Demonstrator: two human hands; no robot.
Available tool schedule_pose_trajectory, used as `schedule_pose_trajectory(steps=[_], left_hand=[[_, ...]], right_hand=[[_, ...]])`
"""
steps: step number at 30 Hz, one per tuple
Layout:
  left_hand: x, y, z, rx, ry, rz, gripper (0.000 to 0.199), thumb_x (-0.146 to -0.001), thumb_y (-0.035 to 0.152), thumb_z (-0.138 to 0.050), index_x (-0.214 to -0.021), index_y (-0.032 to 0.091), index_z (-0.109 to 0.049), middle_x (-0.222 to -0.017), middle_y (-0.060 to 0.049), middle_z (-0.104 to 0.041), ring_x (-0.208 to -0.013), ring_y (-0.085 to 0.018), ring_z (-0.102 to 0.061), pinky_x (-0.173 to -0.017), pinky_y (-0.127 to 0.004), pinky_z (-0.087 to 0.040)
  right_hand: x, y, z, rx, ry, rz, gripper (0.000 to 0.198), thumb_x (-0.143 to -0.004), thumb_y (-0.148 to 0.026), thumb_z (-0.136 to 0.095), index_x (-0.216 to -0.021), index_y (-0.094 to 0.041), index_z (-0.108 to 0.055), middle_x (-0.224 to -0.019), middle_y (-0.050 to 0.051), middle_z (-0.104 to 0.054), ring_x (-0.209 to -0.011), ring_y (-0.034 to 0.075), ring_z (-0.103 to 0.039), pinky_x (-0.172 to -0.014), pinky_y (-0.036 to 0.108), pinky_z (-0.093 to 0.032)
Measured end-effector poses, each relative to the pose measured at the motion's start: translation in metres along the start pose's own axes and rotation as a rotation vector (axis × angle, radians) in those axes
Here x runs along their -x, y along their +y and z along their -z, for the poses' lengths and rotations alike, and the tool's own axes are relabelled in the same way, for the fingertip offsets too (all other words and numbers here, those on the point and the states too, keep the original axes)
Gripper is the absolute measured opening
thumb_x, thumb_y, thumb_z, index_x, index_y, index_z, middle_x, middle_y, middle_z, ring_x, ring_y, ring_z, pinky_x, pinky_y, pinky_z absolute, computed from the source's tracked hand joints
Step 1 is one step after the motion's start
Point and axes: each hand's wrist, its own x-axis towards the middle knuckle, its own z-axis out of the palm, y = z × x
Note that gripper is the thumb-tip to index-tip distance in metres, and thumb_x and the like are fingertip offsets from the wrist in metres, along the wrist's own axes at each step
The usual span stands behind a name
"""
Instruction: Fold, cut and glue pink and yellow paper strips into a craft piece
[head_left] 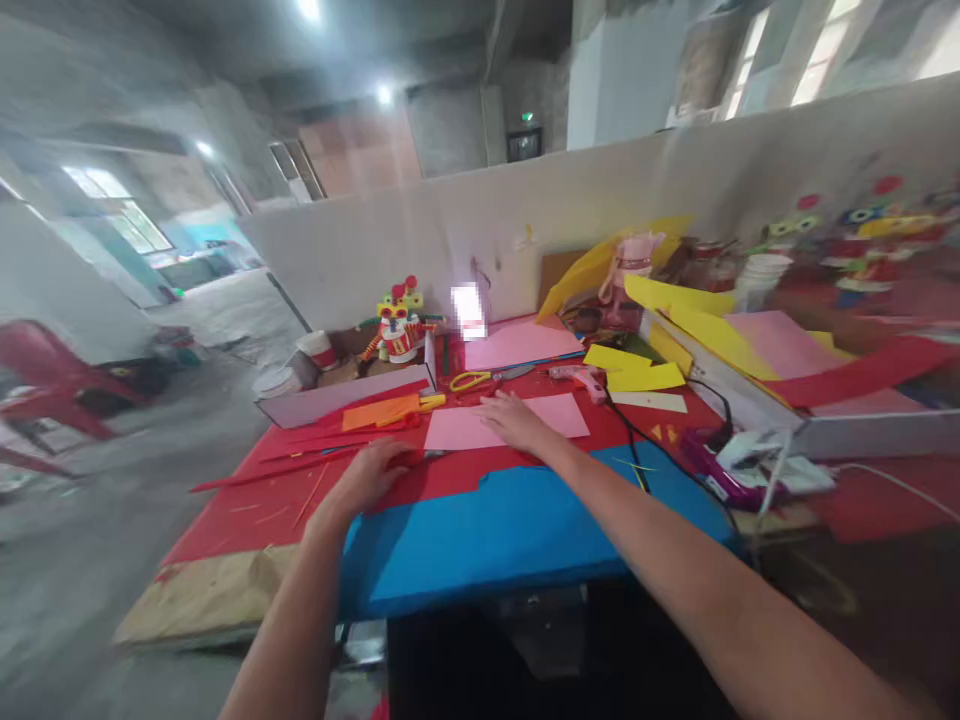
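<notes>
My right hand (514,420) lies with fingers stretched over a pink sheet (559,415), touching its top. My left hand (373,474) rests, fingers loosely bent and apart, on the red sheet (420,482) left of the pink one; nothing shows in its grasp. A small grey piece (433,454) lies near its fingertips. Nearer to me, a blue sheet (480,540) covers the table's front edge. Beyond the hands are yellow-handled scissors (470,381), a pink glue gun (583,378) and an orange piece (382,412) with red strips.
A low white box (345,398) stands at the left, with a colourful cup figure (401,335) behind it. Yellow cut pieces (637,375) lie at the right, near a black cord and a purple tool (724,482). A red chair (52,375) stands on the floor.
</notes>
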Motion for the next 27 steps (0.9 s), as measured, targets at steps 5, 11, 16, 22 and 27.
schedule_pose_trajectory(steps=[5, 11, 16, 22, 27], left_hand=[[-0.008, 0.004, -0.005, 0.012, 0.018, -0.023, 0.028, -0.079, 0.021, -0.059, -0.104, 0.022, -0.072, -0.107, -0.005, -0.072, -0.100, -0.022, -0.064, -0.091, -0.033, -0.048], [-0.013, 0.002, -0.010, -0.011, 0.058, -0.045, 0.031, -0.081, 0.017, -0.056, -0.107, 0.020, -0.072, -0.106, -0.009, -0.068, -0.097, -0.022, -0.063, -0.087, -0.032, -0.049], [-0.006, 0.007, -0.013, -0.027, 0.067, -0.013, 0.033, -0.081, 0.017, -0.056, -0.110, 0.022, -0.071, -0.106, -0.007, -0.068, -0.096, -0.021, -0.062, -0.085, -0.031, -0.049], [-0.004, 0.017, -0.017, -0.066, 0.080, -0.006, 0.032, -0.081, 0.016, -0.056, -0.108, 0.023, -0.072, -0.098, -0.007, -0.068, -0.090, -0.020, -0.061, -0.081, -0.029, -0.048], [-0.006, 0.022, -0.017, -0.091, 0.084, 0.008, 0.032, -0.081, 0.015, -0.056, -0.107, 0.023, -0.073, -0.096, -0.006, -0.068, -0.089, -0.019, -0.062, -0.079, -0.028, -0.048]], right_hand=[[0.027, 0.025, -0.003, 0.064, -0.033, -0.005, 0.043, -0.100, -0.038, -0.033, -0.139, -0.031, -0.051, -0.153, 0.004, -0.039, -0.143, 0.032, -0.030, -0.116, 0.054, -0.020], [0.025, 0.017, -0.013, 0.054, 0.000, -0.082, 0.046, -0.101, -0.043, -0.028, -0.143, -0.036, -0.045, -0.154, 0.002, -0.038, -0.143, 0.030, -0.029, -0.116, 0.055, -0.018], [0.024, 0.019, -0.013, 0.056, 0.005, -0.080, 0.045, -0.101, -0.044, -0.029, -0.143, -0.038, -0.042, -0.155, 0.001, -0.036, -0.143, 0.029, -0.031, -0.116, 0.055, -0.019], [0.023, 0.020, -0.014, 0.078, -0.008, -0.074, 0.045, -0.100, -0.041, -0.030, -0.143, -0.039, -0.043, -0.154, 0.002, -0.038, -0.142, 0.030, -0.033, -0.115, 0.056, -0.020], [0.023, 0.019, -0.014, 0.102, -0.009, -0.074, 0.045, -0.100, -0.040, -0.029, -0.142, -0.038, -0.044, -0.155, 0.002, -0.036, -0.142, 0.030, -0.033, -0.115, 0.056, -0.020]])
